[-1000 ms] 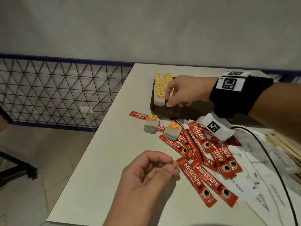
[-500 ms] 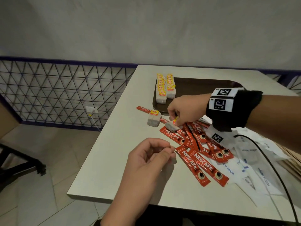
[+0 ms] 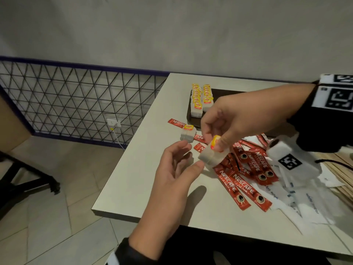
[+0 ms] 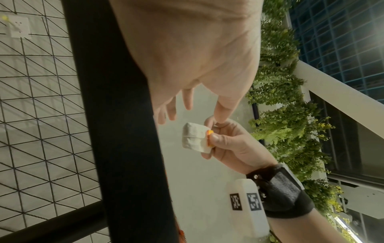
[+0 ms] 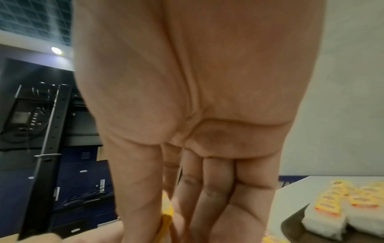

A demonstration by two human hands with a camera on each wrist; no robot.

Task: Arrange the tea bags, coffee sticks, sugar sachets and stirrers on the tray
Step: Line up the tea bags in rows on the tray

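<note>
1. Right hand (image 3: 240, 119) pinches a tea bag (image 3: 211, 156) at its yellow tag (image 3: 215, 140), thumb on one side and fingers on the other, holding it in the air above the worktop (image 3: 152, 178), just in front of the tray (image 3: 193, 121).
2. Left hand (image 3: 172, 178) is spread and relaxed, gripping nothing. Its thumb tip lies against the right hand's fingers beside the bag (left wrist view). Likely there to steady or straighten the pouch before placement.
3. Bag orientation: tag end up toward the right hand, white pouch hanging down and tilted toward the left hand. Long axis runs roughly from tag to pouch bottom, slanted rather than vertical.
4. The tag grip probably keeps the pouch uncrushed and lets it drop tag-up into a row.
5. Tray state: two rows of tea bags (image 3: 201, 101) stand at its left end, tags up, pouches touching. The rest of the tray looks bare where visible.
6. Another loose tea bag (image 3: 188, 133) lies on the worktop just beside the tray's near corner.
7. Coffee sticks (image 3: 246, 169) lie in a loose overlapping pile on the worktop, with sugar sachets (image 3: 305, 197) to their right and wooden stirrers (image 3: 340, 169) at the far right. None are on the tray yet.
8. Judgement: tea bag step is nearly done.
</note>
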